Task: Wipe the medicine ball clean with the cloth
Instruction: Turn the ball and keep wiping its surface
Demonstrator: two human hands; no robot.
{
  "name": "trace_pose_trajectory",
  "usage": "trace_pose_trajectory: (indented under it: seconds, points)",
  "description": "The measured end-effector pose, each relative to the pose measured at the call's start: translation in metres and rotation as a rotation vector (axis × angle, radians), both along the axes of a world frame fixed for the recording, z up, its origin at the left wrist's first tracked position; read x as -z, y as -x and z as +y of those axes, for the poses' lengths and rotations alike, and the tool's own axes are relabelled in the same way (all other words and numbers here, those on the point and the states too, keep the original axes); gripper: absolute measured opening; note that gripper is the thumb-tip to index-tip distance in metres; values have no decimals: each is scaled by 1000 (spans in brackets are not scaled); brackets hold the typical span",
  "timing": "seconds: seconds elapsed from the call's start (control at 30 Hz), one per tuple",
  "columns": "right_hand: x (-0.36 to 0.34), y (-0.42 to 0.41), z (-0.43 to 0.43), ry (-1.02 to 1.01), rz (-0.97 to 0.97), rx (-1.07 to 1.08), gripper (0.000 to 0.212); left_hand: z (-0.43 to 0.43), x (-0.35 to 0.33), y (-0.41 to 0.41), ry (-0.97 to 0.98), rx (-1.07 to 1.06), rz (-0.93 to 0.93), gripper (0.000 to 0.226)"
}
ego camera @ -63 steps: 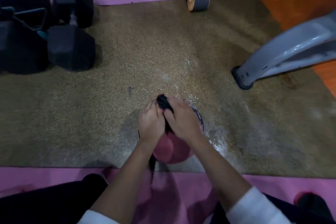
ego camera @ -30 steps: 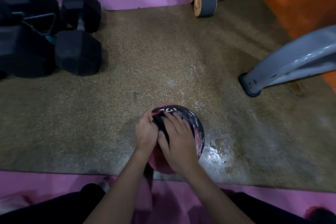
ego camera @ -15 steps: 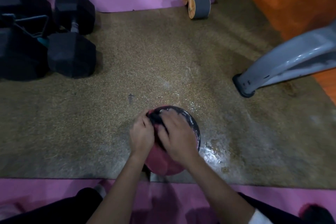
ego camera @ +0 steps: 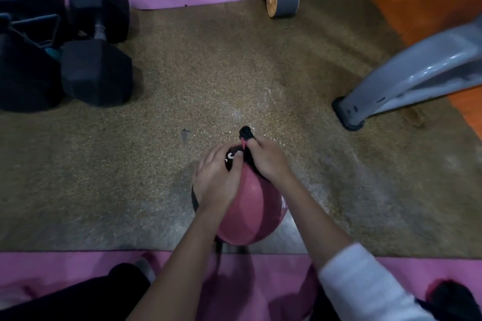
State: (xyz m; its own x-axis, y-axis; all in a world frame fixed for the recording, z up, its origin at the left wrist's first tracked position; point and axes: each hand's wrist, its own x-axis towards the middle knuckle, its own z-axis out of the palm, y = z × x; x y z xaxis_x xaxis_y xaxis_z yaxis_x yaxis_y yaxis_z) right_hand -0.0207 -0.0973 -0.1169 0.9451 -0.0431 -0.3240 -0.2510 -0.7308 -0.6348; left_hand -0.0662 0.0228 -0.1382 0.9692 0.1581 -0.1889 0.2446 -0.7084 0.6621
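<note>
Grip: right hand (ego camera: 268,160) is closed around a bunched dark cloth (ego camera: 245,133). One tuft sticks out just beyond the knuckles; the rest is under the palm, pressed to the top of the medicine ball (ego camera: 250,206). Left hand (ego camera: 215,180) lies spread on the ball just left of the grip, holding nothing, apparently steadying it.

Ball: directly under the grip, on the brown mat (ego camera: 208,73), near its front edge.

Risks (judgement):
- The ball is round and glistens below the grip. A hard push away from the body could roll or slip it out from under both hands.
- The cloth is wadded, so the contact patch is likely small and streaks may be missed.
- The mat right of the grip (ego camera: 302,190) shines as if wet, so turning the ball there could re-soil it.

Not resolvable:
- Ball underside and far face.
- Most of the cloth, and whether it is damp.
- White marking beside the grip, partly under left fingertips (ego camera: 238,155); unreadable.
- Any remaining dirt; the light is dim.
</note>
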Motion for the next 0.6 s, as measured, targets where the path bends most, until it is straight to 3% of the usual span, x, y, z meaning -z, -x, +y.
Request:
trace_pose_trajectory:
  seconds: [0.07, 0.17, 0.27, 0.4, 0.47, 0.6]
  points:
    - [2, -3, 6, 21, 8, 3, 31, 3, 3, 1, 19, -33, 17, 53]
    - [-3, 69, 29, 19, -328, -51, 39, 11, 9, -5, 86, -64, 51, 43]
    - [-3, 74, 24, -25, -411, -89, 40, 16, 11, -3, 167, -51, -3, 49]
    - [6, -14, 6, -2, 65, -29, 33, 11, 7, 3, 160, -52, -53, 56]
    - [9, -24, 5, 15, 137, -24, 32, 10, 7, 2, 153, -72, -45, 58]
    - [1, 69, 20, 7, -326, -62, 38, 12, 13, -2, 188, -94, -28, 49]
